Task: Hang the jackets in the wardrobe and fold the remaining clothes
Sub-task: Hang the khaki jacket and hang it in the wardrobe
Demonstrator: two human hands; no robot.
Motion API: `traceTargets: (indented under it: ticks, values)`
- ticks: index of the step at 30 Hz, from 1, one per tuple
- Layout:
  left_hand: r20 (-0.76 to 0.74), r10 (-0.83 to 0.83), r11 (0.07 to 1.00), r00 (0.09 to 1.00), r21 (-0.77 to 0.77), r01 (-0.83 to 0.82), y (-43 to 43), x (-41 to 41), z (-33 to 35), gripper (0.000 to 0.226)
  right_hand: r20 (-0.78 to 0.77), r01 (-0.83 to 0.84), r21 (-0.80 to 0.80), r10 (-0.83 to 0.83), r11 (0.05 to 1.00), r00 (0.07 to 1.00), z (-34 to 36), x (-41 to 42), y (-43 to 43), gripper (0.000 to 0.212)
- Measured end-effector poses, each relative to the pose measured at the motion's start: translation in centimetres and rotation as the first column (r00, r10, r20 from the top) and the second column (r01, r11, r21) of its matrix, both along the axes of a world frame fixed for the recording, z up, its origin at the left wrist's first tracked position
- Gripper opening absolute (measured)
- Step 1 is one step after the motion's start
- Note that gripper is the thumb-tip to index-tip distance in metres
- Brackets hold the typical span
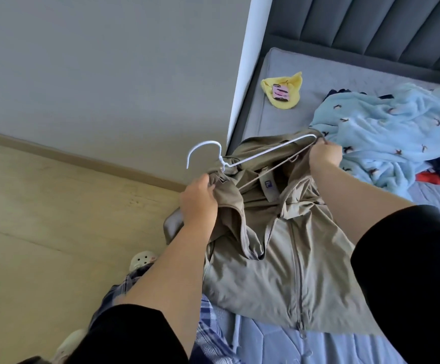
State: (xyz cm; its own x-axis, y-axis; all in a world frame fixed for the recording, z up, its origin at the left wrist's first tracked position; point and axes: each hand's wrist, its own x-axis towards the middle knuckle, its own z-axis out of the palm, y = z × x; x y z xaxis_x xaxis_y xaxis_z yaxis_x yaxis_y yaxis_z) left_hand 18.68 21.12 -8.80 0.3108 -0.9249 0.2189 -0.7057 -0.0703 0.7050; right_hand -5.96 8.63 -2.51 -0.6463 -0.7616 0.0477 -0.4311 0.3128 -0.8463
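Jacket (287, 248) fabric is gripped at both shoulders: left hand (199, 203) bunched below the hanger (242, 161) hook, right hand (325, 153) pinching at the hanger's far end.

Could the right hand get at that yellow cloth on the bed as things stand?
Probably not right away. The right hand grips the jacket and an end of the hanger, so it is busy. The yellow cloth lies farther up the bed, with bare mattress between.
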Motion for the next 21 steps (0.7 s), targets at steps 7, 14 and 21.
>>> traceTargets:
  ticks: [7,14,21]
  values:
    - [0.043,0.018,0.999,0.999,0.037,-0.02,0.7,1.1,0.1,0.013,0.041,-0.017,-0.227,0.027,0.974,0.999,3.4,3.0,1.1,0.031]
    - [0.131,-0.051,0.984,0.99,0.177,0.028,0.7,0.5,0.0,0.015,0.137,-0.404,-0.13,0.42,0.905,0.897,5.6,9.3,5.5,0.03]
    - [-0.324,0.077,0.997,0.943,0.055,-0.063,1.0,1.5,1.0,0.019,0.078,-0.829,0.411,0.892,0.379,0.446,2.5,10.9,11.5,0.046]
